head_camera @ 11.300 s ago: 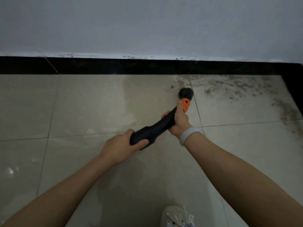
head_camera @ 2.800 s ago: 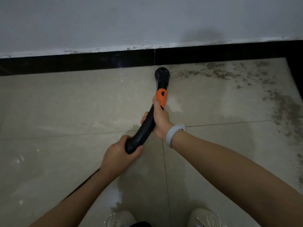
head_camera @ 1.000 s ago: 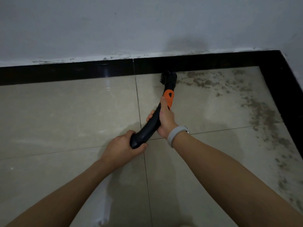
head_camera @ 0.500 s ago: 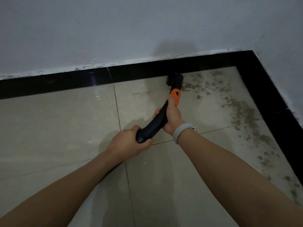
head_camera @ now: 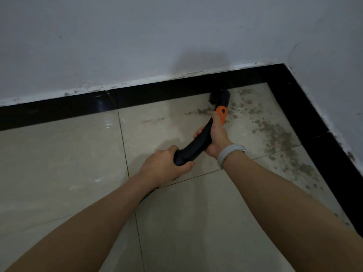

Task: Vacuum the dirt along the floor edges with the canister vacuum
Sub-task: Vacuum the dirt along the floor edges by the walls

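Dim tiled floor (head_camera: 59, 163), dirt (head_camera: 275, 134) blurred near black skirting (head_camera: 59, 108). Left hand (head_camera: 165, 165), right hand (head_camera: 216, 138) both gripping vacuum handle (head_camera: 194, 146); brush nozzle (head_camera: 220, 98) half lost against skirting, hose (head_camera: 149, 195) mostly hidden under left forearm.

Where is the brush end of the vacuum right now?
In the head view, the brush nozzle sits on the floor against the black baseboard, right of centre, at the left edge of the dirt near the corner.

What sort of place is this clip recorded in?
Probably a bare indoor room corner: glossy beige floor tiles, a black skirting strip under painted white walls, and dirt along the edge. Which room it is cannot be told.
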A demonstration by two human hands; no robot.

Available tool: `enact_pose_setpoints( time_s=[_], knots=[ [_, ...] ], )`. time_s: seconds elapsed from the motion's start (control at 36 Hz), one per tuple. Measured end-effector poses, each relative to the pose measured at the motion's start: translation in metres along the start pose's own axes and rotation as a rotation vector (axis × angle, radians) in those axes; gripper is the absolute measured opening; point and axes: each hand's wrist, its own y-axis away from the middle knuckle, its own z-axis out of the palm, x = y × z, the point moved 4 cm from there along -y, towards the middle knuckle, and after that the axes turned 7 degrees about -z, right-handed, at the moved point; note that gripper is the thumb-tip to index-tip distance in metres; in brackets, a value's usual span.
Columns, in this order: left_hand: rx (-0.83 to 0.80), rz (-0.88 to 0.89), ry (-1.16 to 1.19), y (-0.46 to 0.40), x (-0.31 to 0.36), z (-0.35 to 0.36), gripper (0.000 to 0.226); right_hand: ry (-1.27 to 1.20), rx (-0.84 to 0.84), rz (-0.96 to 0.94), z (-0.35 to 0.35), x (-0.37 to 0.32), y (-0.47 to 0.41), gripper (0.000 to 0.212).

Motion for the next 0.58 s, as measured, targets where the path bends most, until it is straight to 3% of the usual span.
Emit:
enact_pose_setpoints(
  time_s=[0.31,0.58],
  knots=[
    [0.028,-0.015,0.039,0.018,-0.007,-0.004,0.043,-0.025,0.000,0.022,0.005,0.003,0.019,0.040],
    [0.130,-0.096,0.241,0.091,-0.079,-0.038,0.028,0.073,-0.102,0.035,0.061,0.056,0.091,0.034]
  ],
)
